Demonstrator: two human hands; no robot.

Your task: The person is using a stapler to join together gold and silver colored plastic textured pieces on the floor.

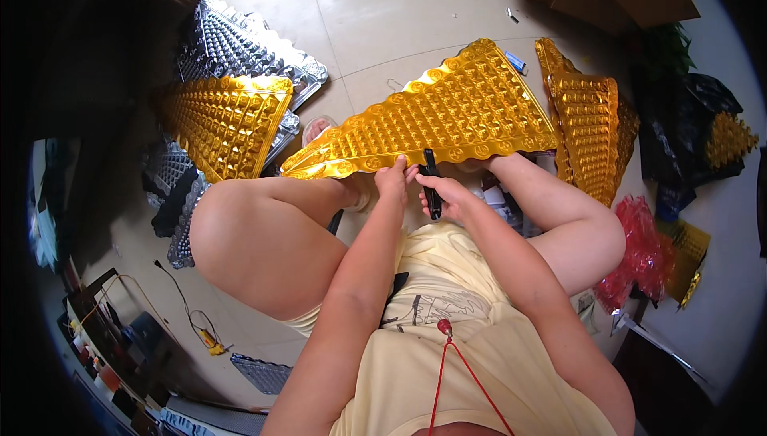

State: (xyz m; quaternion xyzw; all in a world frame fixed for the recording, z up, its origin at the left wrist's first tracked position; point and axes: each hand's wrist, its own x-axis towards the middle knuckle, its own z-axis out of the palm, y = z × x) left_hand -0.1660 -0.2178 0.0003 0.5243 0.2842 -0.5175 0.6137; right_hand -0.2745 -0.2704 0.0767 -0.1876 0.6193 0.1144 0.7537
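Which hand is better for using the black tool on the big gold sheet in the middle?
Probably the right hand: it holds the black tool near the lower edge of the gold sheet. The left hand is at that edge too, so it looks better for steadying.

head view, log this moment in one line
left hand: at middle gold panel, near edge | right hand: holding black tool
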